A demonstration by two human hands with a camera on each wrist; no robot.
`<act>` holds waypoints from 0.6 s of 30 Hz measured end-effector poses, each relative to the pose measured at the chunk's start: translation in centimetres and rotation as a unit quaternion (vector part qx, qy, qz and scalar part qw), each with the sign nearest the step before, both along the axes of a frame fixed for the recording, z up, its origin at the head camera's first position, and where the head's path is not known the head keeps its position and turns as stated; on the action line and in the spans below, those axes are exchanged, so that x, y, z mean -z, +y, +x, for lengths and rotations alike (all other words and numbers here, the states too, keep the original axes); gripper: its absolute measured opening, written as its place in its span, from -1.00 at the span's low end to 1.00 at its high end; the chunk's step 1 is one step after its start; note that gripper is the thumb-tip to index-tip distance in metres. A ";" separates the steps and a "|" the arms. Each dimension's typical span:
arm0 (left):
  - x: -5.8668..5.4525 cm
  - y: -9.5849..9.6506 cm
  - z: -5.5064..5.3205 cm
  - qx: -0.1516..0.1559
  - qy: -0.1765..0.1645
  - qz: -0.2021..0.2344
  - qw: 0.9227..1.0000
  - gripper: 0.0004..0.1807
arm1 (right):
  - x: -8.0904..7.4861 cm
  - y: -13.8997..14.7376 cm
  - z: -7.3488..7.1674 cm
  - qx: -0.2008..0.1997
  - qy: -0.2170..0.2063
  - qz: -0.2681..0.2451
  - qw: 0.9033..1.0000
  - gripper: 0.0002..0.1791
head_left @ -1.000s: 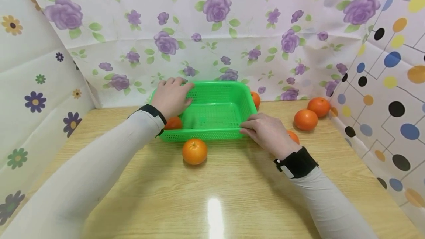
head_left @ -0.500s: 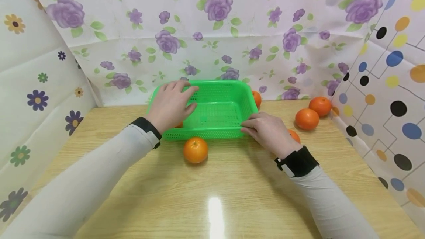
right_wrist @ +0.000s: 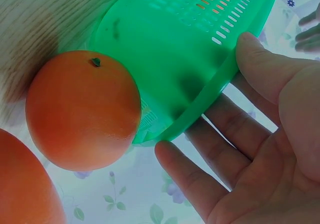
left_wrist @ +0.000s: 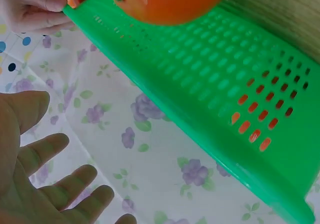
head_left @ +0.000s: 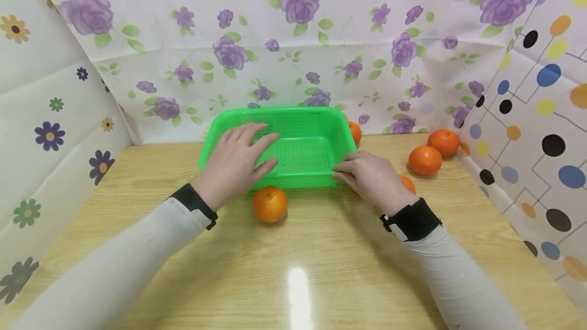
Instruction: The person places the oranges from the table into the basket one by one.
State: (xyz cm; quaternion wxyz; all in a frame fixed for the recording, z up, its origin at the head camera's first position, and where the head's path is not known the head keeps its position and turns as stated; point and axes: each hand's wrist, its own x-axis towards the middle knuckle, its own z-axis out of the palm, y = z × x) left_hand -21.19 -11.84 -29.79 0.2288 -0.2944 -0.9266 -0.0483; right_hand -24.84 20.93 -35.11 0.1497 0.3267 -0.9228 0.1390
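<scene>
A green plastic basket point(head_left: 298, 181) with perforated sides stands on the table against the back cloth. My right hand point(head_left: 372, 180) pinches its rim at the near right corner; in the right wrist view the thumb lies on the rim, with fingers beneath. Over the basket's near left part hovers my left hand point(head_left: 236, 162), fingers spread and holding nothing. An orange point(head_left: 270, 204) sits on the table just in front of the basket. Through the holes in the left wrist view, an orange patch point(left_wrist: 255, 135) shows inside; in the head view my left hand hides that part.
To the right, two oranges point(head_left: 425, 160) lie close together near the dotted side cloth point(head_left: 548, 182). Another orange point(head_left: 407, 183) is partly hidden behind my right hand. One more orange point(head_left: 354, 132) stands behind the basket's right end.
My left hand has come off the basket's left side, moving toward me and slightly right, with its fingers spreading. My right hand stays at the corner; the basket has barely moved.
</scene>
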 end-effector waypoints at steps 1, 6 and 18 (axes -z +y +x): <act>0.1 0.0 0.2 0.006 0.005 0.004 1.000 -0.40 | 0.0 0.0 0.0 0.000 -0.001 0.000 1.000 -0.85; 0.6 0.0 1.1 0.039 0.042 0.020 0.998 -0.41 | 0.0 0.0 0.0 0.001 -0.001 -0.003 1.000 -0.84; 1.9 0.2 3.3 0.068 0.054 0.031 0.996 -0.39 | 0.1 -0.1 0.0 0.000 -0.001 -0.003 1.000 -0.84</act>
